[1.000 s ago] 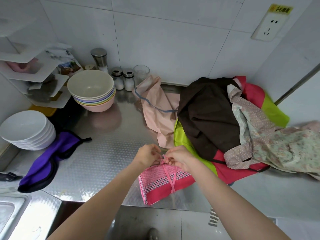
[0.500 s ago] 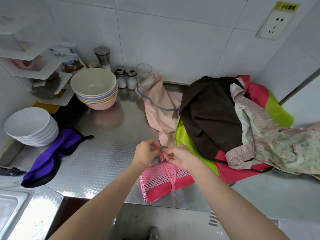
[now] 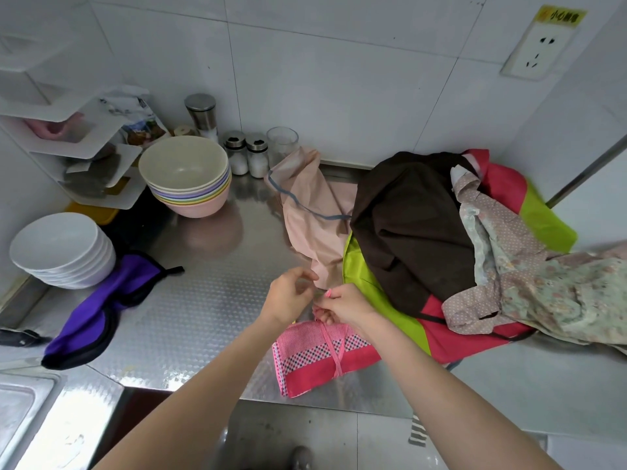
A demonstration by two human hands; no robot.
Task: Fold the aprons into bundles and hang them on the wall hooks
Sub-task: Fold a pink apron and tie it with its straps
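A folded pink apron bundle (image 3: 319, 357) with a checked band lies at the front edge of the steel counter (image 3: 203, 300), wrapped by its pink strap (image 3: 334, 351). My right hand (image 3: 342, 305) pinches the strap ends at the bundle's top edge. My left hand (image 3: 288, 296) hovers just left of it, fingers curled, thumb and forefinger close together; whether it holds a strap end is hidden. Behind lies a heap of unfolded aprons: pale pink (image 3: 315, 215), dark brown (image 3: 410, 228), lime green (image 3: 549, 222), red (image 3: 451, 337), floral and dotted (image 3: 543, 286). No wall hooks are in view.
A purple apron (image 3: 101, 307) lies crumpled at the left by stacked white bowls (image 3: 64, 249). Stacked coloured bowls (image 3: 188, 178), shakers (image 3: 246, 157), a glass (image 3: 281, 142) and a corner shelf (image 3: 84, 144) stand at the back. A sink (image 3: 20, 408) is at the lower left.
Both hands have lifted slightly off the bundle's top edge, the left hand drawing up and to the left away from the right. The bundle has stayed put.
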